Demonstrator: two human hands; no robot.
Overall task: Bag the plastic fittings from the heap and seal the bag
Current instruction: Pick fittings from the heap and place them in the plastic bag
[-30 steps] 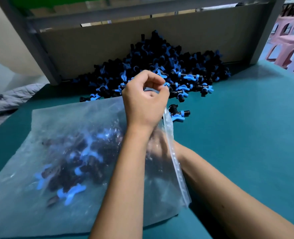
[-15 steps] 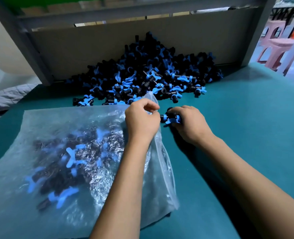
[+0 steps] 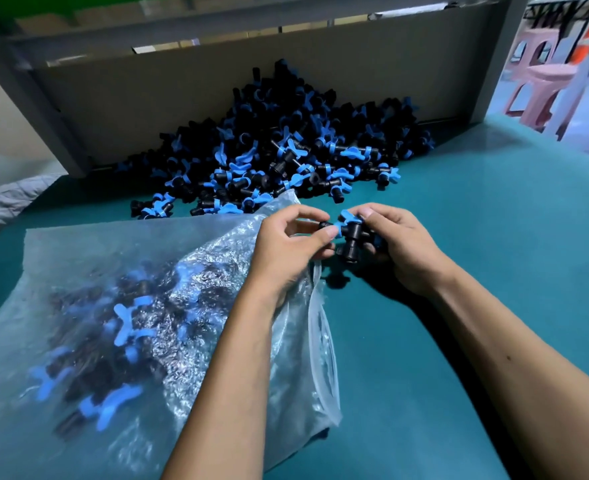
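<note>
**Fittings held at the mouth of the bag**

Nearest, a clear plastic bag lies on the teal table, its left part filled with black-and-blue fittings that show blurred through the film. Its open mouth runs along the right edge, under the left forearm. Just beyond, the left hand has its fingers curled, pinching the bag's upper corner and touching the blue wing of a fitting. The right hand, just beside it, grips a small cluster of black fittings with blue handles, held above the table at the bag's mouth. Farther back, the heap of fittings rests against a grey backboard. Pink plastic stools stand beyond the table's far right corner.
</note>
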